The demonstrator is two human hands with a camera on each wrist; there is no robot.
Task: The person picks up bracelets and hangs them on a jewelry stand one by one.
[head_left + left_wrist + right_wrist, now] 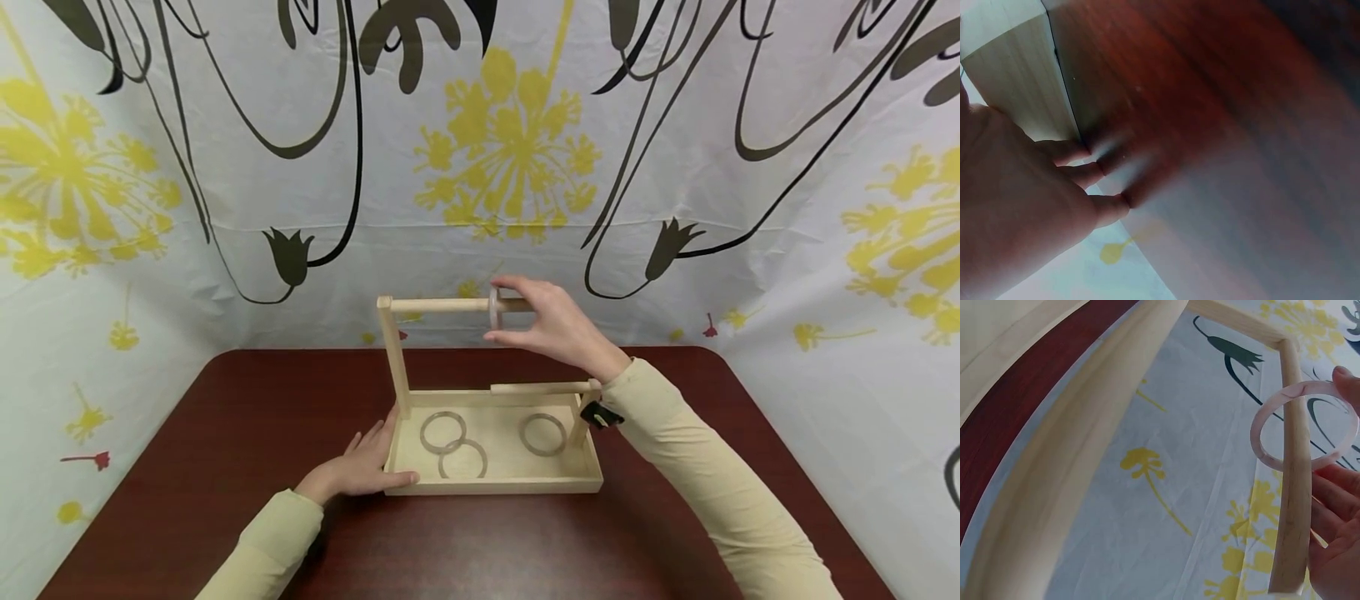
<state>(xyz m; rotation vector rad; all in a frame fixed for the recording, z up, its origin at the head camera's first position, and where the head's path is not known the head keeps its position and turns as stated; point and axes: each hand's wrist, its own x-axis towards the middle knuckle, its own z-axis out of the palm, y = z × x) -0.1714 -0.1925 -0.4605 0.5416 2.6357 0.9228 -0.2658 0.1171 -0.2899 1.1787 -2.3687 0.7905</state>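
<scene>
My right hand (pixel 558 325) pinches a pale, translucent bangle (pixel 495 308) between thumb and fingers. That bangle encircles the upper rod (pixel 442 306) of a light wooden stand, with the rod's free end reaching toward my palm. In the right wrist view, the rod passes through the bangle (pixel 1263 434). My left hand (pixel 356 467) rests against the left end of the stand's tray (pixel 498 433). Its thumb lies over the front rim, while the fingers extend along the outer side. Inside the tray are three more bangles: two overlapping at left, one bangle (pixel 542 415) at right.
A tall post (pixel 393 358) rises at the tray's left end. The shorter lower rod (pixel 540 388) runs from a post at the right, beneath my right forearm. The stand sits on a dark red-brown table (pixel 480 542), with a patterned cloth (pixel 480 192) hanging behind.
</scene>
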